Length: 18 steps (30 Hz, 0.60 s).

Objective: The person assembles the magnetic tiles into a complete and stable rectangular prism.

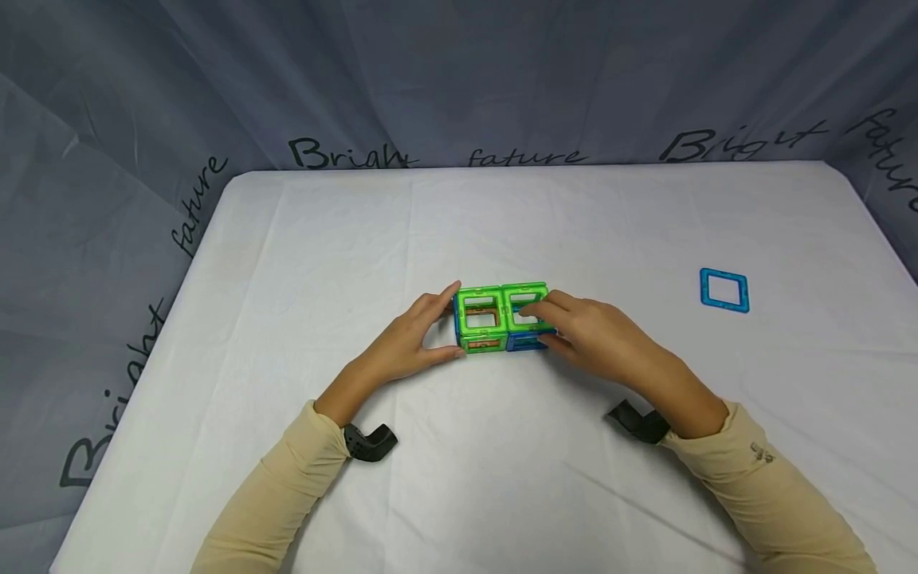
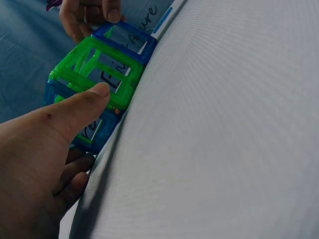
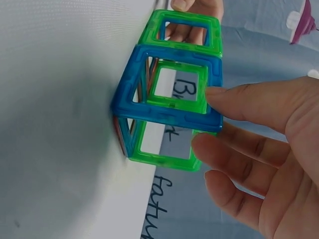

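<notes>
A two-cube block of magnetic tiles (image 1: 482, 332) sits on the white table, with green square frames on top and a green and a blue one along the front. Orange tile edges show inside it. My left hand (image 1: 405, 339) grips its left end, thumb at the front corner and forefinger at the back corner. At the right end my right hand (image 1: 598, 335) pinches the block, its thumb on the blue front tile (image 3: 167, 115) in the right wrist view and its other fingers over the top. One loose blue square tile (image 1: 724, 304) lies apart, farther right.
A white cloth covers the table (image 1: 502, 478). Grey curtains (image 1: 459, 80) with black handwriting hang behind it and along its sides. Black wrist cameras (image 1: 370, 443) jut from both sleeves, close to the tabletop.
</notes>
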Each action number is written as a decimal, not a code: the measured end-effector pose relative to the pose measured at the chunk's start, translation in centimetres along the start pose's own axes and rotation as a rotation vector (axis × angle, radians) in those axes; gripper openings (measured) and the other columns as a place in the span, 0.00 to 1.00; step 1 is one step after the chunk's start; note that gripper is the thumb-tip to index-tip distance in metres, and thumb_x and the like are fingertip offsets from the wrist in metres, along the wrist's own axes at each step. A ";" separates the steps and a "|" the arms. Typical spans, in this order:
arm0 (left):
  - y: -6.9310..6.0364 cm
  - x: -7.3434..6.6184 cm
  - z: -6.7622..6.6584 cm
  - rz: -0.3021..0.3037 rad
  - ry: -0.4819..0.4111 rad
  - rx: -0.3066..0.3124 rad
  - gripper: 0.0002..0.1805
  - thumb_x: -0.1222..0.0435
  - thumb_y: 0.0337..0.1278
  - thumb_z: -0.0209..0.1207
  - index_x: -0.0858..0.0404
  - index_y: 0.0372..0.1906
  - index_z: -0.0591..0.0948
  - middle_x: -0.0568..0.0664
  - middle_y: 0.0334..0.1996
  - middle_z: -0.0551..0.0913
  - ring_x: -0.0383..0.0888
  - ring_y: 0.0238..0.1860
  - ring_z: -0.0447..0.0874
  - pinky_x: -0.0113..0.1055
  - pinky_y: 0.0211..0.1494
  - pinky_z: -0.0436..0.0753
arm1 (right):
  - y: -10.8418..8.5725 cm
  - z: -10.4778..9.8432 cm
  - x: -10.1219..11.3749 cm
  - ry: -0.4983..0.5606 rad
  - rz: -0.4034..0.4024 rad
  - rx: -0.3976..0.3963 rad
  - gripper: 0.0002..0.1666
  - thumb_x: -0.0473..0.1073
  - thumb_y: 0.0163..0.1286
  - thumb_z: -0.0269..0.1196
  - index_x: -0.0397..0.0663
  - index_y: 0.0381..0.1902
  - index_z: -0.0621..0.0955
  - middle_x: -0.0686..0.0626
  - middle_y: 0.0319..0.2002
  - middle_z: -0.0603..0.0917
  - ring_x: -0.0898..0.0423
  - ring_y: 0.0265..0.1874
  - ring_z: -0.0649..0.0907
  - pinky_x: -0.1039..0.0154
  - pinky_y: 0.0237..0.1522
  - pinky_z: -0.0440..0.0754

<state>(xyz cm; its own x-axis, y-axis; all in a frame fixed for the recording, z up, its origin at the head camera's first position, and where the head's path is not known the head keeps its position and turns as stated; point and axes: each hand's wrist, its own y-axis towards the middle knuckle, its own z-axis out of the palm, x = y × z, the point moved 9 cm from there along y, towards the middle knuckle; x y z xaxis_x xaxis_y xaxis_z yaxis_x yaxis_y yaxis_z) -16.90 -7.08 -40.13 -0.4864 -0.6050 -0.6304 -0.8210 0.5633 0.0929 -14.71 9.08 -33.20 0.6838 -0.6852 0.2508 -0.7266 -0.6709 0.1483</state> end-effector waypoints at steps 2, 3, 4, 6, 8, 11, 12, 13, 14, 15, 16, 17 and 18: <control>0.0 0.0 0.0 0.004 0.001 -0.002 0.49 0.53 0.48 0.64 0.51 0.72 0.49 0.52 0.55 0.69 0.44 0.57 0.71 0.44 0.61 0.69 | 0.0 -0.1 -0.1 0.003 0.002 0.002 0.25 0.35 0.50 0.70 0.46 0.48 0.78 0.46 0.38 0.81 0.56 0.30 0.82 0.64 0.30 0.81; 0.0 0.0 0.0 0.007 0.001 -0.003 0.49 0.53 0.48 0.65 0.51 0.72 0.49 0.53 0.54 0.69 0.44 0.57 0.72 0.44 0.61 0.69 | 0.0 -0.1 -0.1 0.004 0.004 0.002 0.25 0.35 0.50 0.70 0.46 0.48 0.78 0.46 0.38 0.81 0.56 0.29 0.82 0.64 0.29 0.81; 0.0 0.0 0.0 0.008 0.002 -0.004 0.49 0.53 0.48 0.65 0.51 0.72 0.49 0.53 0.54 0.69 0.44 0.57 0.72 0.44 0.61 0.69 | 0.0 -0.2 -0.2 0.005 0.006 0.002 0.25 0.35 0.50 0.70 0.46 0.48 0.78 0.46 0.38 0.81 0.56 0.29 0.82 0.64 0.29 0.81; 0.0 0.0 0.0 0.012 0.002 -0.006 0.49 0.53 0.48 0.65 0.52 0.72 0.49 0.53 0.54 0.69 0.44 0.57 0.72 0.44 0.61 0.70 | 0.0 -0.3 -0.3 0.006 0.014 0.005 0.25 0.35 0.50 0.70 0.46 0.49 0.78 0.46 0.39 0.81 0.56 0.28 0.82 0.64 0.28 0.81; 0.0 0.0 0.0 0.014 0.002 -0.005 0.49 0.53 0.48 0.65 0.52 0.72 0.49 0.53 0.54 0.69 0.44 0.57 0.72 0.43 0.61 0.70 | 0.0 -0.4 -0.5 0.010 0.021 0.007 0.26 0.35 0.50 0.70 0.46 0.49 0.78 0.45 0.39 0.81 0.56 0.29 0.82 0.64 0.29 0.81; 0.0 0.0 0.0 0.008 0.002 -0.002 0.49 0.53 0.48 0.65 0.51 0.72 0.48 0.53 0.54 0.69 0.44 0.57 0.72 0.44 0.61 0.69 | -0.1 -0.7 -0.6 0.013 0.023 -0.001 0.26 0.36 0.50 0.70 0.46 0.49 0.78 0.46 0.40 0.81 0.56 0.29 0.82 0.64 0.28 0.81; 0.0 0.0 0.0 0.007 0.002 -0.001 0.49 0.53 0.48 0.65 0.51 0.72 0.48 0.53 0.54 0.69 0.44 0.57 0.71 0.44 0.61 0.69 | -0.1 -0.8 -0.6 0.012 0.023 -0.006 0.26 0.36 0.50 0.70 0.46 0.49 0.78 0.46 0.40 0.81 0.56 0.28 0.81 0.64 0.28 0.80; 0.0 0.0 0.0 0.005 0.002 0.001 0.49 0.53 0.48 0.65 0.51 0.72 0.48 0.53 0.54 0.69 0.44 0.57 0.71 0.44 0.61 0.69 | -0.1 -1.0 -0.7 0.012 0.020 -0.015 0.26 0.36 0.50 0.70 0.45 0.49 0.78 0.46 0.40 0.81 0.56 0.28 0.81 0.64 0.28 0.80; 0.0 0.0 0.0 0.003 0.002 0.002 0.49 0.53 0.48 0.65 0.51 0.72 0.48 0.53 0.54 0.69 0.45 0.57 0.71 0.44 0.61 0.69 | -0.2 -1.2 -0.7 0.008 0.019 -0.022 0.25 0.36 0.50 0.70 0.45 0.49 0.78 0.46 0.40 0.81 0.56 0.27 0.81 0.64 0.27 0.80; 0.0 0.0 0.0 0.000 0.003 0.003 0.49 0.53 0.48 0.65 0.51 0.72 0.48 0.53 0.55 0.69 0.45 0.57 0.71 0.44 0.61 0.69 | -0.2 -1.4 -0.8 0.006 0.018 -0.031 0.25 0.35 0.50 0.70 0.44 0.49 0.78 0.46 0.41 0.81 0.56 0.27 0.81 0.64 0.26 0.79; 0.0 0.0 0.0 -0.001 0.003 0.004 0.49 0.53 0.48 0.65 0.51 0.72 0.48 0.53 0.55 0.69 0.45 0.57 0.71 0.44 0.61 0.69 | -0.3 -1.6 -1.0 0.002 0.020 -0.038 0.25 0.35 0.50 0.69 0.44 0.49 0.78 0.45 0.41 0.81 0.56 0.27 0.81 0.64 0.26 0.79; 0.0 0.0 0.0 -0.002 0.003 0.005 0.49 0.53 0.48 0.64 0.51 0.72 0.48 0.53 0.55 0.69 0.45 0.57 0.71 0.44 0.61 0.70 | -0.4 -1.8 -1.2 -0.001 0.025 -0.045 0.25 0.35 0.50 0.69 0.43 0.49 0.78 0.45 0.41 0.81 0.55 0.27 0.81 0.64 0.26 0.78; 0.0 0.0 0.0 -0.003 0.004 0.005 0.49 0.53 0.48 0.64 0.51 0.72 0.48 0.53 0.55 0.69 0.45 0.57 0.71 0.44 0.60 0.70 | -0.4 -2.0 -1.5 -0.006 0.031 -0.054 0.25 0.34 0.51 0.69 0.43 0.49 0.78 0.45 0.41 0.81 0.55 0.27 0.81 0.63 0.25 0.78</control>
<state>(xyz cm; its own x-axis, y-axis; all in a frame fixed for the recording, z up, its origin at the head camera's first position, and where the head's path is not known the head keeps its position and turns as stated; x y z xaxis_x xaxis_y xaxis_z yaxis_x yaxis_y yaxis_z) -16.91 -7.06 -40.13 -0.4851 -0.6089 -0.6276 -0.8210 0.5642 0.0873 -15.51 10.94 -31.72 0.6612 -0.7071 0.2506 -0.7499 -0.6332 0.1916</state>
